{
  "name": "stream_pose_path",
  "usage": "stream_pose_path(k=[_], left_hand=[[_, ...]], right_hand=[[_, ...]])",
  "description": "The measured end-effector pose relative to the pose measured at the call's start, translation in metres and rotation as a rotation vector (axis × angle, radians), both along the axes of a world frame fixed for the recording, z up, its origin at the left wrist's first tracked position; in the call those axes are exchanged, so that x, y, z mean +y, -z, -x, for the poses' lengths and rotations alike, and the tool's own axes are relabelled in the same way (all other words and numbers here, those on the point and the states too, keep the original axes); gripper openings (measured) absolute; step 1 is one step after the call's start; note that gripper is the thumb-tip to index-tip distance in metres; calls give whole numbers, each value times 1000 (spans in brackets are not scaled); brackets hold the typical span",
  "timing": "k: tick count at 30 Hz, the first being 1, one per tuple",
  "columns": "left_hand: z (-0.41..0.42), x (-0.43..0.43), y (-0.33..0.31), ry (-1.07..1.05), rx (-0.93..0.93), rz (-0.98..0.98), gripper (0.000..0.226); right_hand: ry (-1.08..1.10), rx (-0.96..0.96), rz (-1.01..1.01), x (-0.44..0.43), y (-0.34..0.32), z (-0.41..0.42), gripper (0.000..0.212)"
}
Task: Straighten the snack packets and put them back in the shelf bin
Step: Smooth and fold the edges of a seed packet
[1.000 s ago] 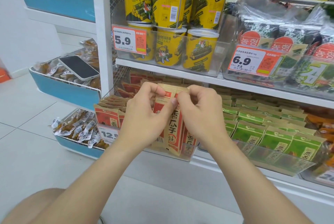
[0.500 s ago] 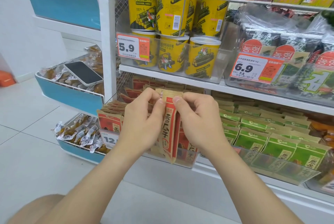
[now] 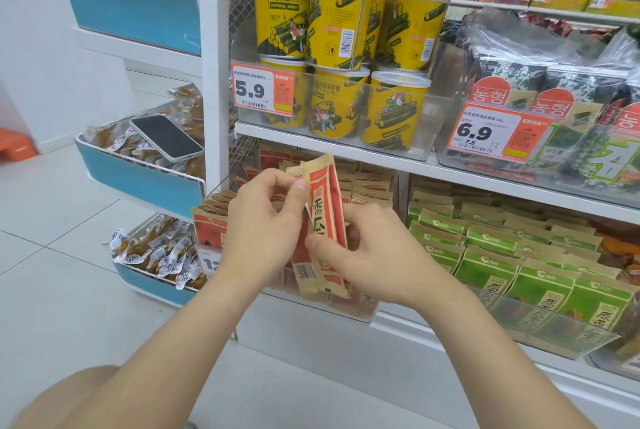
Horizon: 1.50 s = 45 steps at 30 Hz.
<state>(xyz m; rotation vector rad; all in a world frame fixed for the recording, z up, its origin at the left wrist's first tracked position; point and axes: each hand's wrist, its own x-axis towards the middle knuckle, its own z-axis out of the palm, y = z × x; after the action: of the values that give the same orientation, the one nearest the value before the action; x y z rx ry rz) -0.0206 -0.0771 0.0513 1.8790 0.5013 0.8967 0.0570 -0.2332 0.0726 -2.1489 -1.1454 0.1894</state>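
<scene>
Two grips on one bundle here: the left hand point(image 3: 263, 220) is pinching the packets point(image 3: 325, 206) high up, thumb and curled fingers closing near the top edge. The right hand point(image 3: 377, 258) is wrapping round the lower half, thumb pressing across the front and fingers curling behind. The packets are standing on end, long axis running almost straight up and down, the top leaning a touch right. They are fanning apart at the bottom, one barcode end poking out on the left, so the stack is not looking squared yet. The bundle is hanging just in front of the bin point(image 3: 360, 310), on the near side of its clear front wall and rising above it. The bin itself is lying directly beyond and below, with a row point(image 3: 211, 220) of the same red packets standing at its left end. As I'm reading it, the return is going to be a short push away and down, bottom end first. The right hand is sitting lower and closer to that wall, so it is looking the likelier guide. The slot is hiding behind both grips, and I can't tell its width. Green packets point(image 3: 485, 248) are filling the space to the right.
</scene>
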Motion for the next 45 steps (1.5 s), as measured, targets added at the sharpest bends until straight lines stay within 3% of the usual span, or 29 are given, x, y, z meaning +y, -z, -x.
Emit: stream_pose_path(k=[6,11,15,22,29,40,45], left_hand=[[5,0,1,85,37,0,26],[7,0,5,233,119,-136,28],[9,7,4,301,168,-131,40],[11,7,1,301,181,-101,29],[12,10,-2,263,212,-109,39],[21,8,-12,356,276,15,43],[22,12,-17,393,253,190,39]], right_hand=[[99,61,-184,1,1,-3,8],[158,461,-346,2,-4,-5,26],[171,425,-362,2,-4,-6,30],[183,477,-461,-2,-10,-1,27],[67,538,-327,-9,-12,-4,65],[8,506,-311,-14,-10,-6,56],[4,588,-458,-14,-13,-3,53]])
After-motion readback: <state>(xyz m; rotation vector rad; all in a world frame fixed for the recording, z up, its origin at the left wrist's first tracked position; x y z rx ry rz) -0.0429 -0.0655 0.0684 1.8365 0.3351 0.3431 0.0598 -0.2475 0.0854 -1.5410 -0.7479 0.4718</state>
